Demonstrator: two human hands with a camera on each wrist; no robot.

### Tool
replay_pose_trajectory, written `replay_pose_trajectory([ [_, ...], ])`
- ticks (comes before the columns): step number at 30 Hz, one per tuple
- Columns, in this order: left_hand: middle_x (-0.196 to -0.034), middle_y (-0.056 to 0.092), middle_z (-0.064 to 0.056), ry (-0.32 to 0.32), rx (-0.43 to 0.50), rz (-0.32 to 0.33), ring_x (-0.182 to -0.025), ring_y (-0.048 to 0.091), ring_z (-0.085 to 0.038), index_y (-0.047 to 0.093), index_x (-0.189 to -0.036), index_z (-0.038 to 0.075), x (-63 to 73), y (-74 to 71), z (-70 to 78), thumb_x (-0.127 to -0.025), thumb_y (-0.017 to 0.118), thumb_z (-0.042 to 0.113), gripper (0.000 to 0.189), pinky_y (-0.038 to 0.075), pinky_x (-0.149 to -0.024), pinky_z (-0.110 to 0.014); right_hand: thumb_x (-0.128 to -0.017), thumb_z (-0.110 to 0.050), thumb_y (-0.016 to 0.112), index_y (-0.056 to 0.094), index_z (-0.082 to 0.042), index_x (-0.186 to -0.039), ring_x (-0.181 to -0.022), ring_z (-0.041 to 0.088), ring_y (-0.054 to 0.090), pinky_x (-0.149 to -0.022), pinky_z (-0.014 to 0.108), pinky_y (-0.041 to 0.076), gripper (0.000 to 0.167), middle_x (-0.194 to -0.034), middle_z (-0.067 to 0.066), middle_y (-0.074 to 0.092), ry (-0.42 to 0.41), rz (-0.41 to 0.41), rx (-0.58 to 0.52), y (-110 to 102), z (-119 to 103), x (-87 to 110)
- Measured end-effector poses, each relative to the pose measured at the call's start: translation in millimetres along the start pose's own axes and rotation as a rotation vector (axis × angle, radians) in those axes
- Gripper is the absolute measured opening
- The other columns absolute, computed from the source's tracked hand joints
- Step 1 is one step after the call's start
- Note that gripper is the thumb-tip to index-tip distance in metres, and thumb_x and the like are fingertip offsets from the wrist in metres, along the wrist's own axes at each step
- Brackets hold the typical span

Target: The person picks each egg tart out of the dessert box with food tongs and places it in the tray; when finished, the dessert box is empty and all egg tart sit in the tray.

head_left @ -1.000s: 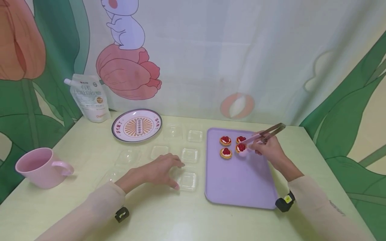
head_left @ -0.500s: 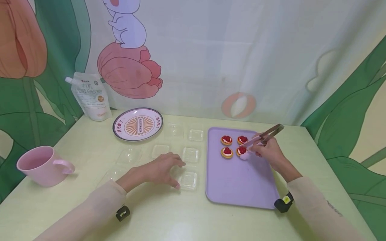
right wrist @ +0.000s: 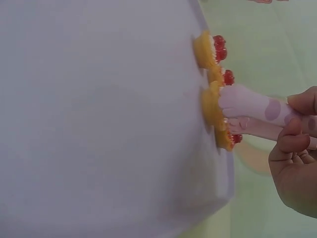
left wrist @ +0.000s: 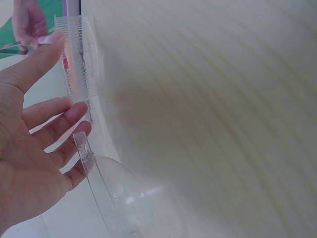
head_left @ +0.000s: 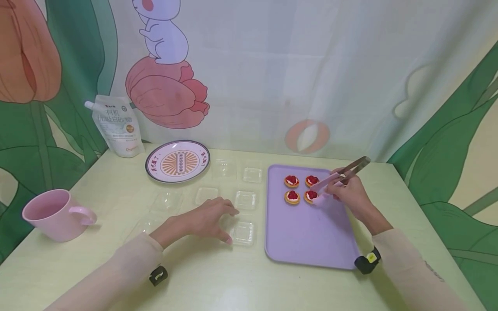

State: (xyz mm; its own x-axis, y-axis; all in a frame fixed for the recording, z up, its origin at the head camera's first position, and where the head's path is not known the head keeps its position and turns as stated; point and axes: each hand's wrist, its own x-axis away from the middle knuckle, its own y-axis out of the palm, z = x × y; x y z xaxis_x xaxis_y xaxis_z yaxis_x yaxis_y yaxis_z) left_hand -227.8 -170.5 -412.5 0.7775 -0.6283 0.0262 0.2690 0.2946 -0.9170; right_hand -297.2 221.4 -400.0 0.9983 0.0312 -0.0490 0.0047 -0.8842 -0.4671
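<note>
My right hand (head_left: 350, 192) holds a pair of tongs (head_left: 346, 170) with metal arms and pink, paw-shaped tips. Those tips stand at the near-right tart (head_left: 311, 197), one on either side of it in the right wrist view. It is one of several small tarts with white cream and red berries, grouped in two rows on the purple tray (head_left: 311, 237). My left hand (head_left: 206, 218) is spread, thumb apart from the fingers, beside a clear plastic box (head_left: 243, 233). In the left wrist view, the fingertips (left wrist: 77, 111) are right at the edges of the clear plastic.
More clear boxes (head_left: 245, 200) lie left of the tray, some partly behind the left hand and forearm. A patterned plate (head_left: 177, 161) sits at the back, with a white spouted pouch (head_left: 118, 127) by the curtain. The pink mug (head_left: 54, 216) stands far left.
The near-right tart has come slightly toward me, lining up with the one beside it. The tong tips have shifted a little to its right. My left hand stays where it was.
</note>
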Motion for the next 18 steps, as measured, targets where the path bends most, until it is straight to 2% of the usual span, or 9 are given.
replay_pose_trajectory([
  [3,-0.126,0.065,-0.013,-0.006,0.004,-0.005,-0.115,0.056,-0.028,0.065,-0.128,0.002,-0.3,0.2,0.3,-0.069,0.09,0.037,0.073,0.042,-0.102,-0.051,-0.09,-0.005,0.065,0.048,0.004,-0.13,-0.068,0.007,0.054,-0.061,0.021,0.05,0.045,-0.088,-0.001,0.057,-0.01,0.009,-0.003,-5.0,-5.5,1.4],
  [8,-0.126,0.066,-0.013,0.0,0.002,-0.007,-0.116,0.056,-0.028,0.065,-0.128,0.001,-1.1,0.0,0.3,-0.069,0.09,0.037,0.073,0.042,-0.102,-0.052,-0.09,-0.008,0.067,0.05,0.002,-0.123,-0.074,0.005,0.059,-0.065,0.02,0.054,0.038,-0.089,-0.007,0.058,-0.072,0.039,-0.027,-18.2,-13.5,4.5],
  [13,-0.126,0.066,-0.013,0.006,0.003,-0.006,-0.115,0.056,-0.028,0.065,-0.128,0.001,-1.0,0.7,-0.3,-0.069,0.09,0.037,0.074,0.043,-0.102,-0.052,-0.09,-0.008,0.069,0.051,-0.002,-0.118,-0.068,0.003,0.058,-0.062,0.018,0.054,0.034,-0.081,-0.013,0.06,-0.155,0.102,-0.053,-34.8,-13.3,6.0],
  [18,-0.126,0.065,-0.013,0.004,0.006,-0.006,-0.115,0.056,-0.028,0.064,-0.129,0.002,-0.9,1.2,-1.4,-0.069,0.09,0.038,0.074,0.042,-0.103,-0.052,-0.087,-0.001,0.072,0.051,-0.014,-0.113,-0.057,0.003,0.058,-0.054,0.016,0.05,0.036,-0.074,-0.012,0.065,-0.171,0.132,-0.222,-46.8,0.8,5.7],
])
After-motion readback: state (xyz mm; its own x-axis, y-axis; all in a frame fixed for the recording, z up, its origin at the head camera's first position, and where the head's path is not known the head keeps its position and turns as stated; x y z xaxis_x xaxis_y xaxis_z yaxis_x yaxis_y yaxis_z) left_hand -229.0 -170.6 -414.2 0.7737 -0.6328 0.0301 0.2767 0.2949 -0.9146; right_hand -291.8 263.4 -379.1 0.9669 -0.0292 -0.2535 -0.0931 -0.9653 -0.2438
